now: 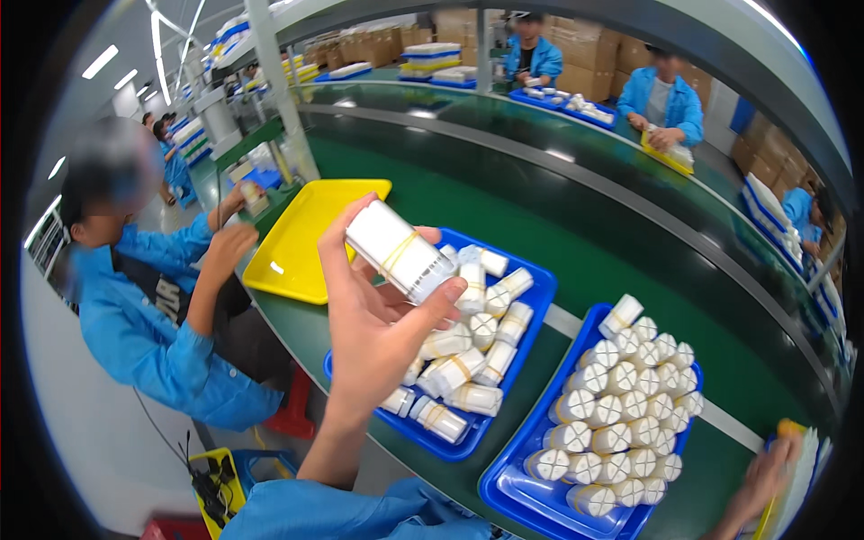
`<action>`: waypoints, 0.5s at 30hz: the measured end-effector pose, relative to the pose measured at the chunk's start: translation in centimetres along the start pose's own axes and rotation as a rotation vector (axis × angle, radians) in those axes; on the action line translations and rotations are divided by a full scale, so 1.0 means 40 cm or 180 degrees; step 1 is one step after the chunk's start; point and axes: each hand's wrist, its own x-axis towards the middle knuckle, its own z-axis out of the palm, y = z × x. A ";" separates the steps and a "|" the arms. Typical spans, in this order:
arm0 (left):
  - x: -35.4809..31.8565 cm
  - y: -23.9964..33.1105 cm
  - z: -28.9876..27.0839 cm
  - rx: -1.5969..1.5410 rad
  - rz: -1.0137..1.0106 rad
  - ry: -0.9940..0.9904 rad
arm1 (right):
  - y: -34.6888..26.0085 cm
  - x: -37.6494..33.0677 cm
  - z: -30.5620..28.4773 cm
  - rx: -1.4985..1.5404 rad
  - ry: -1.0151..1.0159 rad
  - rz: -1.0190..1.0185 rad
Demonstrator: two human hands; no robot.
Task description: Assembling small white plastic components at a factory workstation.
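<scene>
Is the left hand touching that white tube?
Touching: the head view shows the left hand gripping the white tube, thumb on its clear end.

- Green worktop [589,270], shiny, spanning middle; edges bowed by lens.
- Curved metal rail [504,144] beyond, white glints on dark green strip behind it.
- Pale metal post [281,90] rising at left; grey frame overhead.
- Brown cardboard boxes [585,54] stacked at back.
- Bright ceiling strip lights [100,62], upper left.
- Grey floor [382,470] below worktop.
- Red seat [292,409] near worktop edge.
</scene>
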 end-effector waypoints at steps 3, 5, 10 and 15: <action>-0.027 -0.054 -0.032 -0.0687 -0.0078 0.0031 | -0.244 -0.228 0.085 0.0865 -0.2525 -0.1468; -0.041 -0.074 -0.072 -0.1005 -0.0112 -0.0158 | -0.343 -0.249 0.166 0.0516 -0.5713 -0.1052; -0.036 -0.070 -0.062 -0.1420 0.0042 -0.0430 | -0.270 -0.445 0.242 -0.1672 -0.4950 -0.1045; -0.044 -0.075 -0.117 -0.1511 -0.0372 -0.0375 | -0.200 -0.463 0.292 -0.0928 -0.4840 -0.1093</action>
